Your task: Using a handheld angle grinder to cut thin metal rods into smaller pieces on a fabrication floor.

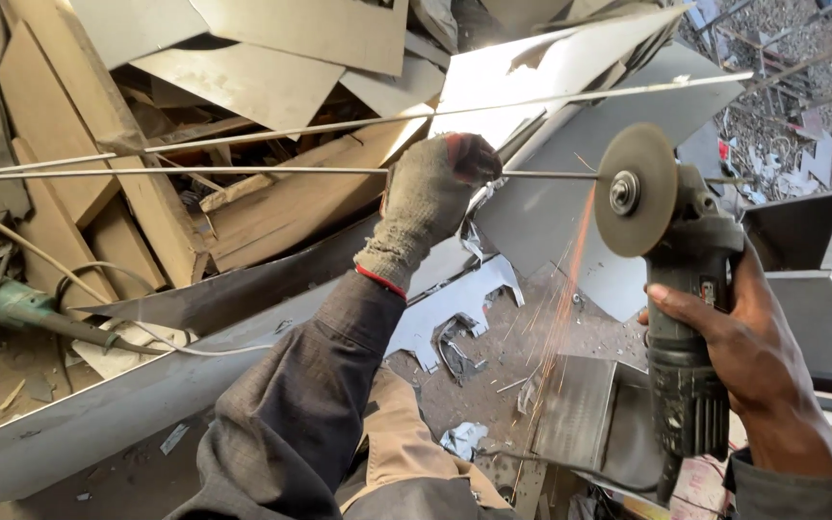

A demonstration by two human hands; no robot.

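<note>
Rod (243, 172) gripped by gloved left hand (432, 197); right hand (758, 351) holds grinder (671, 289).

Hard sun from top right, glare on sheet metal (541, 67); foreground shaded, sharp, slight edge distortion.

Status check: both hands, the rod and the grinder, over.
Left hand, gloved, grips thin metal rod. Right hand, bare, holds angle grinder; disc at rod end, sparks falling. Scrap sheets behind.
</note>
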